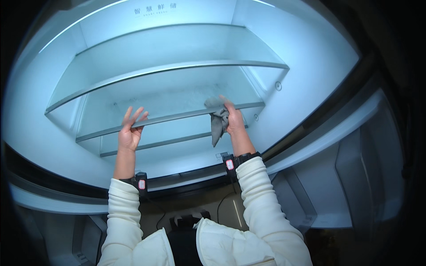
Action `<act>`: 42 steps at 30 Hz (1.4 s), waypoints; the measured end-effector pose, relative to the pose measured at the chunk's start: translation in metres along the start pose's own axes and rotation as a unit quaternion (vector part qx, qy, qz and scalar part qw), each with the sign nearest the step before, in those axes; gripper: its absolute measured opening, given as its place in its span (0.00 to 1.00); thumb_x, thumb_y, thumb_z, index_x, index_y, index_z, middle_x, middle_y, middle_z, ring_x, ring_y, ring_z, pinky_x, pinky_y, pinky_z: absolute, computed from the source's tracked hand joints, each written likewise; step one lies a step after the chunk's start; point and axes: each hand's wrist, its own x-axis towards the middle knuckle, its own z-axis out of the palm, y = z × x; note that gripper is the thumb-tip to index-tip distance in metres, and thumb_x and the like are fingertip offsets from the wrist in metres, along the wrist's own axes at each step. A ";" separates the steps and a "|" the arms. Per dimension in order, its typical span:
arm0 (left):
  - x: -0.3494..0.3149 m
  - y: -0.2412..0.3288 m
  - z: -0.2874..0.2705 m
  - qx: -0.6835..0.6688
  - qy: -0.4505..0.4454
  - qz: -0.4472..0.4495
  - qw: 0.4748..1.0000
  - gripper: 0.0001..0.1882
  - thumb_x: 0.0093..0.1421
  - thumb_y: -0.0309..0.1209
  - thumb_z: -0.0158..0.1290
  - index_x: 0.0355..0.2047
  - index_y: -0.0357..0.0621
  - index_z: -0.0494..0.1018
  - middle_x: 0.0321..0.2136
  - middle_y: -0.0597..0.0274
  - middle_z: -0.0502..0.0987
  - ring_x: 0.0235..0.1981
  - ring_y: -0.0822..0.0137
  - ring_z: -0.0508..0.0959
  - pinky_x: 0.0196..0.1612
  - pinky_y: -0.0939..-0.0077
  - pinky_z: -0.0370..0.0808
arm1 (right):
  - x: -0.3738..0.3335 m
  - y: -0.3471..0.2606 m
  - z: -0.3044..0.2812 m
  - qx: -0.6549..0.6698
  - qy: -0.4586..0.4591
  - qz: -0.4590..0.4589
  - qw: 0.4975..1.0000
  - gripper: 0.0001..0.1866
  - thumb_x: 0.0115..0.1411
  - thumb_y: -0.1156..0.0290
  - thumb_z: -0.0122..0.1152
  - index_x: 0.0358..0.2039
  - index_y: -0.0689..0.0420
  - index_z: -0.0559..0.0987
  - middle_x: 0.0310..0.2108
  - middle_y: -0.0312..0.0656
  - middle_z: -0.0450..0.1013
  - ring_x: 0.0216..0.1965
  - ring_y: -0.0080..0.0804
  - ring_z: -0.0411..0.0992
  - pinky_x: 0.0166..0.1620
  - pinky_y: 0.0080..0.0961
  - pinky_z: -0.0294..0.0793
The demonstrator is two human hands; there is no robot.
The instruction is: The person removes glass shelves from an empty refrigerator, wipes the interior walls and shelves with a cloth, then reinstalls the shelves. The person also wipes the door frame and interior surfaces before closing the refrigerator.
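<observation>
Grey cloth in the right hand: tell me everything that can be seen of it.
The grey cloth looks soft, bunched and creased, with a tapering tail hanging below the front edge of the middle glass shelf. The right hand holds it at that edge. Another part shows above the edge; whether it lies over or under the glass is unclear.
</observation>
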 end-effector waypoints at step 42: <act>0.023 0.124 0.125 -0.046 -0.107 0.040 0.992 0.39 0.63 0.20 0.45 0.67 0.30 0.33 0.62 0.26 0.53 0.59 0.34 0.65 0.59 0.54 0.71 | 0.025 -0.141 0.101 -0.020 -0.143 -0.002 0.990 0.28 0.66 0.57 0.47 0.59 0.64 0.66 0.47 0.54 0.73 0.45 0.44 0.75 0.50 0.38 0.76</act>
